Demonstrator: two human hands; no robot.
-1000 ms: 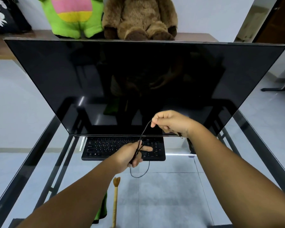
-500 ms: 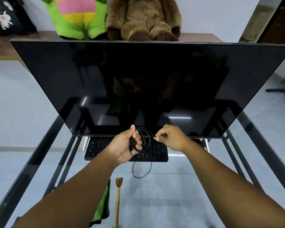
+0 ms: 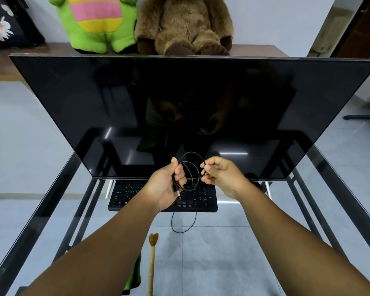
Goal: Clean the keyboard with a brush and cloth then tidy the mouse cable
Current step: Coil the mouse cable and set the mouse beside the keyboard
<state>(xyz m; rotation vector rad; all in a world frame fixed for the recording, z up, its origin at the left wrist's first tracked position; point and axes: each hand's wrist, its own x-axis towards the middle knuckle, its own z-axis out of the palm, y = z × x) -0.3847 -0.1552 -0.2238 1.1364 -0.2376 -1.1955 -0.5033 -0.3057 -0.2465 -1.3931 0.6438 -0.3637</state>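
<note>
Above the keyboard, both hands hold the black mouse cable in loose coils. Left hand fingers curl round the gathered loops; right hand fingers pinch the coil's far side. One loop hangs below the keyboard's near edge. The keyboard lies on a glass desk with dark metal framing, grey floor tiles visible through it. Directly behind the keyboard stands a dark monitor. Nearer than the keyboard lie a wooden brush and a green cloth. Beyond the monitor, a green plush toy and brown teddy bear sit on a shelf against a white wall.
</note>
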